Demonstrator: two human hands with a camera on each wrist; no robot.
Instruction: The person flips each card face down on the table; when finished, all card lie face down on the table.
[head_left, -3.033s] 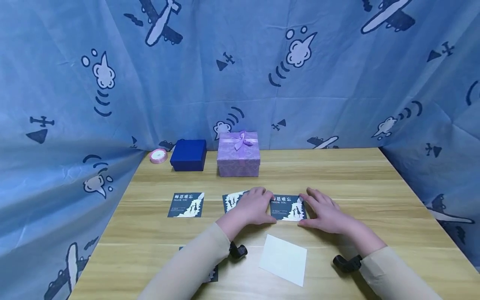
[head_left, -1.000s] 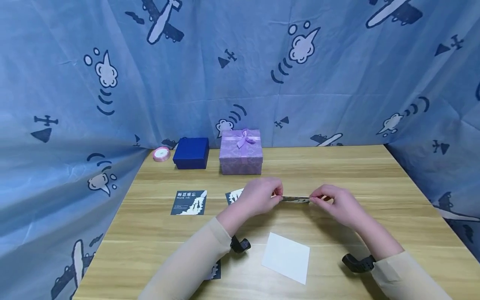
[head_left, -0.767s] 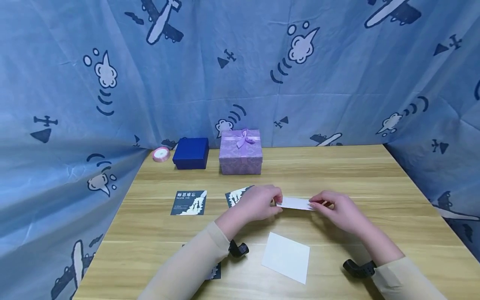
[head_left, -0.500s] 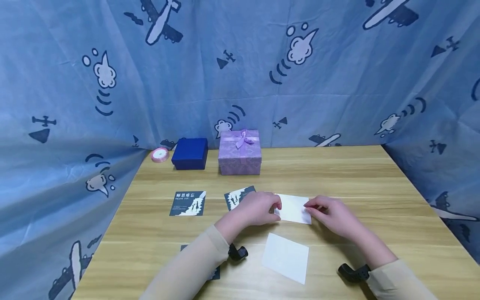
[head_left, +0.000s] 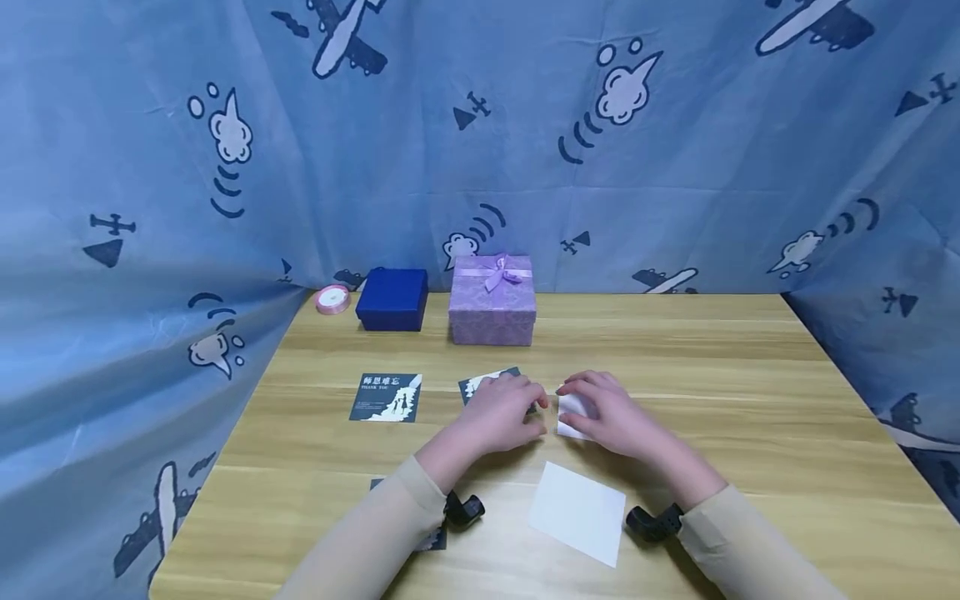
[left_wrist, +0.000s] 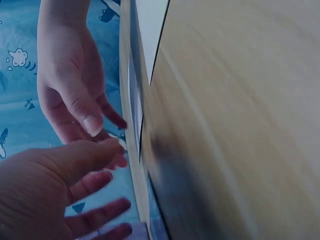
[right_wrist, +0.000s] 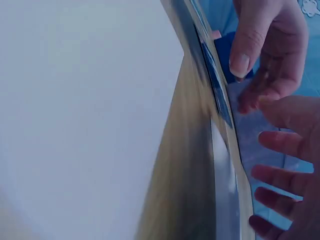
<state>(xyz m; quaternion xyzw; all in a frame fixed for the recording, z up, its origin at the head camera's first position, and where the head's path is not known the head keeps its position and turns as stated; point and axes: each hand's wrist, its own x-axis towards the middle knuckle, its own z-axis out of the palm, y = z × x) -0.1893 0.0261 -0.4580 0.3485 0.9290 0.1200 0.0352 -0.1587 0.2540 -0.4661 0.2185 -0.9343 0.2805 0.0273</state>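
- The right hand (head_left: pixel 609 417) has nothing in its grip; in its wrist view the fingers are spread, with none wrapped round anything.
- The left hand (head_left: pixel 498 418) has an empty grip too, fingers loosely bent toward the right hand, thumb tip apart from the fingers.
- Below the right hand sits the small white card (head_left: pixel 573 415), blank face up, partly covered by the palm. It lies flat, so I'd judge the counter (head_left: pixel 675 358) bears it.
- Both wrists reach in from the front, palms turned toward each other; that pose would suit handling something by opposite edges.
- Nearer the person, the white sheet (head_left: pixel 576 512) lies askew between the forearms, uncovered.
- A tilted dark card (head_left: pixel 480 382) is partly hidden by the left hand; a printed dark card (head_left: pixel 386 397) lies squarer beyond it.
- The left sleeve (head_left: pixel 367 533) hides most of another dark card (head_left: pixel 433 542).
- Along the back stand the purple box (head_left: pixel 491 325), blue box (head_left: pixel 392 302) and ribbon roll (head_left: pixel 332 299), apparently kept beyond the working area.
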